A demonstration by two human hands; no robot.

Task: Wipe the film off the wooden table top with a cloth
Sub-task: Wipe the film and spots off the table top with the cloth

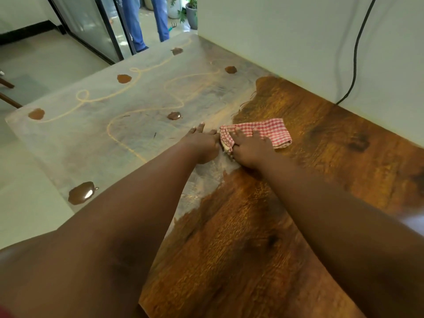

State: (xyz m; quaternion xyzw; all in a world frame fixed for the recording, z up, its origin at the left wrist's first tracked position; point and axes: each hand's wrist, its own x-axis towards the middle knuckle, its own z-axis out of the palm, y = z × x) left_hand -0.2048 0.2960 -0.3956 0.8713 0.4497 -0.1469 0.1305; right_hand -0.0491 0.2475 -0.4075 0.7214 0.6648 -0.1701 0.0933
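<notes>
A wooden table top [263, 226] shows bare brown grain on its right half. A pale grey film [103, 134] covers the left half, marked with yellowish squiggly lines and several brown blobs [81, 192]. A red-and-white checked cloth [263, 130] lies folded at the border between film and bare wood. My right hand [249, 149] rests on the cloth's left end with fingers curled into its folds. My left hand [203, 143] lies flat on the film right beside it, fingers stretched toward the cloth's edge.
A white wall [298, 42] runs along the table's far right edge, with a black cable [355, 53] hanging down to the table. A person's legs in blue trousers [137, 24] stand by a glass door beyond the table. Potted plants [191, 12] stand further back.
</notes>
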